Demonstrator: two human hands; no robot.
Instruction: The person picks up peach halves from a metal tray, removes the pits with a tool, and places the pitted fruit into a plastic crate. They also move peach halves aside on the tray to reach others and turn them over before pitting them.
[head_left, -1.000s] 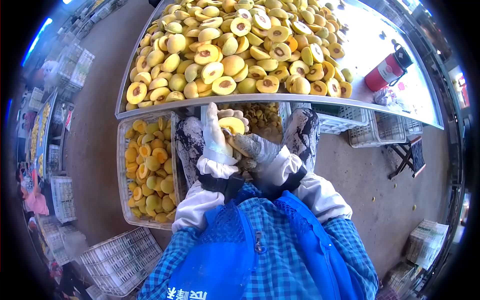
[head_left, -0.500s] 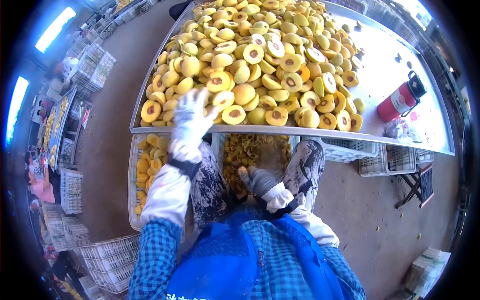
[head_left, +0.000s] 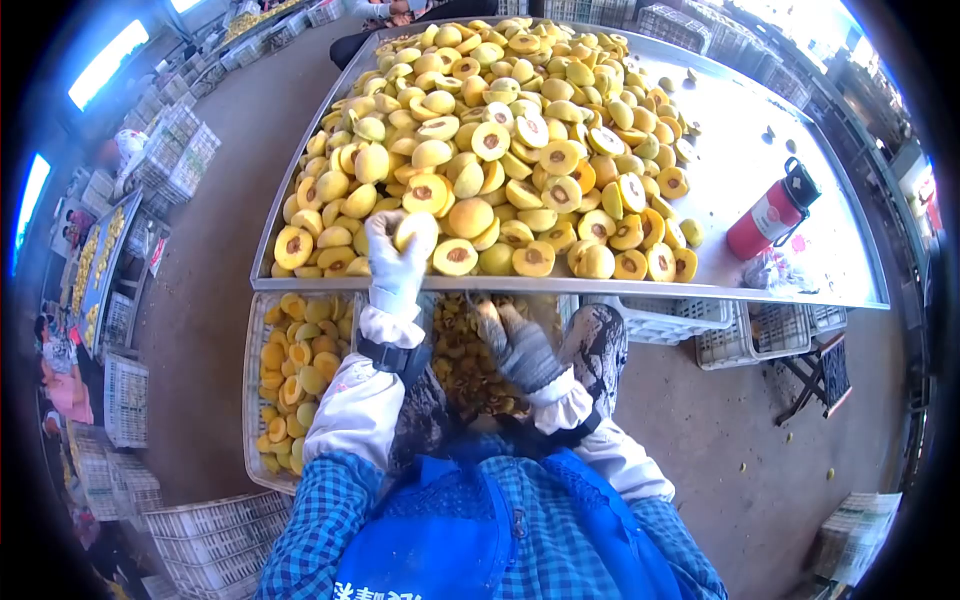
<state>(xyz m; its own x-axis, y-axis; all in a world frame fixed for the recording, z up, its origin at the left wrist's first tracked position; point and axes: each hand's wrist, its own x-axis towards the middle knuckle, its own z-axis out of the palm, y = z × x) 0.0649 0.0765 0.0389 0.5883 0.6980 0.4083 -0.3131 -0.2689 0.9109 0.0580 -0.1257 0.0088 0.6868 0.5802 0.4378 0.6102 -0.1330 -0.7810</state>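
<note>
My left hand (head_left: pixel 394 268), in a pale glove, is closed round a yellow peach half (head_left: pixel 416 233) at the front edge of the metal table. A large heap of halved peaches (head_left: pixel 480 130) lies just beyond it, many with the brown pit side up. Lower down, my right hand (head_left: pixel 526 354), in a grey glove, is curled above a crate of peach scraps (head_left: pixel 465 365) between my knees. Whatever is in its fingers cannot be made out. Left of my leg stands a white crate (head_left: pixel 252 400) holding peach halves (head_left: pixel 300 365).
A red bottle (head_left: pixel 768 222) and a crumpled clear plastic bag (head_left: pixel 785 272) stand on the table's right side. White crates (head_left: pixel 675 315) sit under the table, near a folding stool (head_left: pixel 820 378). Another crate (head_left: pixel 215 530) is at lower left. Other people sit at the far left and beyond the table.
My left hand has gone from spread fingers over the heap's edge to gripping a peach half. My right hand has shifted slightly. The view has tilted a little.
</note>
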